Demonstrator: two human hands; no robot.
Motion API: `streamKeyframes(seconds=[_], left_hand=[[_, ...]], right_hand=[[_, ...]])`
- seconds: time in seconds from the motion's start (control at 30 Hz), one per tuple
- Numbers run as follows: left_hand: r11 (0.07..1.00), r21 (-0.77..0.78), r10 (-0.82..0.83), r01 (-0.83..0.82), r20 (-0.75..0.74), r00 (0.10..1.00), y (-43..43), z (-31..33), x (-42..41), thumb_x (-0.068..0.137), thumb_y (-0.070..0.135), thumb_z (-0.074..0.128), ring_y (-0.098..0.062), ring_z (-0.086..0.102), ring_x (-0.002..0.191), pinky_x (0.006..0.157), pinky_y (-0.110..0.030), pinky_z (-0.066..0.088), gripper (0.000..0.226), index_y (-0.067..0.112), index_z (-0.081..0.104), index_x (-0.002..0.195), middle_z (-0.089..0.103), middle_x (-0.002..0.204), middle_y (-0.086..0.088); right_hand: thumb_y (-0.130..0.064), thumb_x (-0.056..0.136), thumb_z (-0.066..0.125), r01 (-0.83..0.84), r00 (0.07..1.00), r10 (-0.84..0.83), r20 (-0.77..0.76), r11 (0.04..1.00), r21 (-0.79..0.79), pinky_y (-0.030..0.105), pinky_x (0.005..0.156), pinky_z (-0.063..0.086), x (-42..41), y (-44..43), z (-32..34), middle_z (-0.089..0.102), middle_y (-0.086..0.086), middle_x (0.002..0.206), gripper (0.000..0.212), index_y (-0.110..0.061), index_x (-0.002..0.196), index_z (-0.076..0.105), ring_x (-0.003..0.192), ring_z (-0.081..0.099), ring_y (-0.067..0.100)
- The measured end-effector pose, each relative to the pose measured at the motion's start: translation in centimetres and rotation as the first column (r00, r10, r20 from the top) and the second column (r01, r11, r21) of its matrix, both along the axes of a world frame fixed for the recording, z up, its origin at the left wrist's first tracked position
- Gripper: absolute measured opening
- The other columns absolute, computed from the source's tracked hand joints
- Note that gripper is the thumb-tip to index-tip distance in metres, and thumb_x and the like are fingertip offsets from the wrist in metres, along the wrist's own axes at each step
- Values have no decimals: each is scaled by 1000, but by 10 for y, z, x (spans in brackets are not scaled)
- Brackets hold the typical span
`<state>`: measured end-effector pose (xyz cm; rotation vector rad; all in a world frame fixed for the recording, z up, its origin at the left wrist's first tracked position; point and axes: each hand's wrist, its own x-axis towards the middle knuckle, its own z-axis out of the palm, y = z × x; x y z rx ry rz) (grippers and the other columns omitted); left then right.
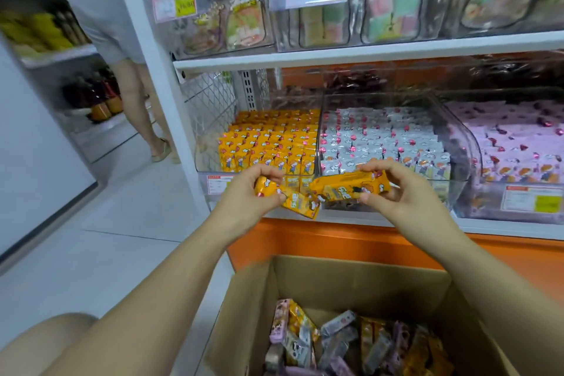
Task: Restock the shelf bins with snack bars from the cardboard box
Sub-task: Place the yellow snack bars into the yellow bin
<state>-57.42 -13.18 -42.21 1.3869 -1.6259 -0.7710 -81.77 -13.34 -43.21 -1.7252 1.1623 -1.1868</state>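
My left hand (251,192) grips orange snack bars (293,200) in front of the clear bin of orange bars (210,162). My right hand (406,192) pinches another bunch of orange snack bars (351,188) just before the divider between the orange bin and the bin of white bars (457,162). Both hands hover below the bins' front edge. The open cardboard box (244,314) sits below, holding several mixed orange, purple and grey bars (351,342).
A bin of pink bars (518,143) stands at the right. The upper shelf (366,53) holds clear bins of bagged snacks. An orange base panel (335,241) runs under the shelf. A person's legs (143,107) stand in the aisle at left, beside drink shelves (91,94).
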Motion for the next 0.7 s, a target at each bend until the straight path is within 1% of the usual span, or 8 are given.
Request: streamKeyframes(seconds=[0.07,0.17,0.27,0.3,0.4,0.53,0.6,0.7], left_hand=[[997,-65,46,-44,16,999,-3,8,13,82,1,69,-3,55,85,74,-12,46,36,33,57,96,57,99,12],[967,-203,173,-155,70,983,-13,17,37,82,4,68,-8,54,85,72,-16,45,38,36,56,97,56,104,8],[898,-360,335,-252,189,923,-28,26,65,83,1,65,-12,51,92,77,-19,38,36,29,56,103,52,107,4],[886,-384,366,-259,236,900,-34,30,73,83,-1,64,-12,49,93,79,-19,36,36,28,56,104,50,108,2],[897,-388,381,-212,436,815,-57,34,92,83,-4,61,-19,52,103,89,-23,36,37,16,61,114,52,114,-6],[949,-273,297,-157,612,733,-80,35,103,83,-7,57,-24,51,116,92,-28,37,51,16,54,128,51,127,-6],[959,-243,270,-142,649,711,-88,33,106,84,-7,56,-25,51,117,92,-32,40,54,18,51,131,52,131,-4],[967,-228,243,-116,685,687,-97,27,111,85,-5,57,-27,53,116,94,-36,43,56,21,47,134,53,133,-7]], right_hand=[[-4,85,66,9,1000,-9,15,1000,-20,40,78,56,7,-4,3,65,-5,97,39,-39,100,58,79,65,31],[-4,86,64,4,1000,-3,11,999,-45,33,71,56,16,-9,9,63,-6,94,39,-40,100,56,70,60,31],[-5,86,65,22,999,-24,-34,998,-59,47,70,56,30,-16,16,62,-6,94,41,-43,99,55,75,58,40],[-5,86,64,22,999,-25,-48,998,-65,45,67,56,34,-18,18,63,-5,92,41,-43,99,55,71,56,37],[-6,87,63,-6,997,2,-75,998,-60,22,52,45,46,-25,23,61,-12,73,39,-41,101,55,51,47,11],[-9,88,63,-8,994,4,-110,999,-32,24,48,39,59,-34,25,64,1,69,37,-40,107,56,50,43,12],[-9,88,63,-15,993,11,-120,999,-29,22,47,40,67,-38,27,64,-2,75,37,-39,108,55,51,44,11],[-7,88,62,-19,989,16,-144,1000,-19,13,44,36,80,-44,30,53,-12,61,34,-33,111,56,44,39,3]])
